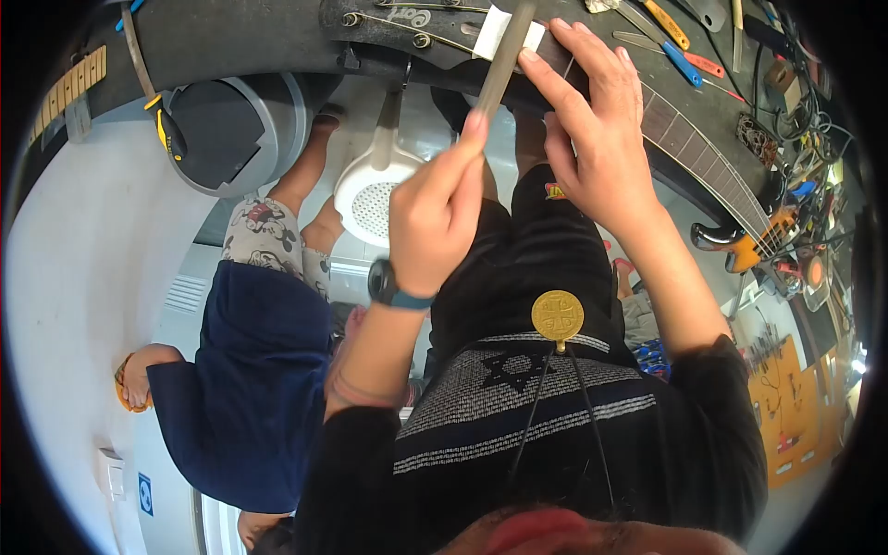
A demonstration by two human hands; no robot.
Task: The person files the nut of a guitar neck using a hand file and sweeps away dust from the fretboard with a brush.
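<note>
My left hand (435, 213), with a dark watch on its wrist, is closed around one end of a long flat grey bar, perhaps a file (504, 65). The bar looks slightly blurred and lies slanted across a white paper or tape piece (490, 35) at a dark guitar headstock (379, 20). My right hand (601, 125) rests on the guitar neck beside the white piece, fingers apart and the index fingertip near its edge. The fretted neck (694, 143) runs right and down from under this hand.
Screwdrivers (680, 63) and other tools lie on the bench at upper right, near tangled cables (819, 120). An orange-and-black guitar body (754, 242) is at right. A yellow-black handled tool (166, 129) hangs at left. A person in dark blue (254, 370) sits at left, by a white perforated stool (370, 208).
</note>
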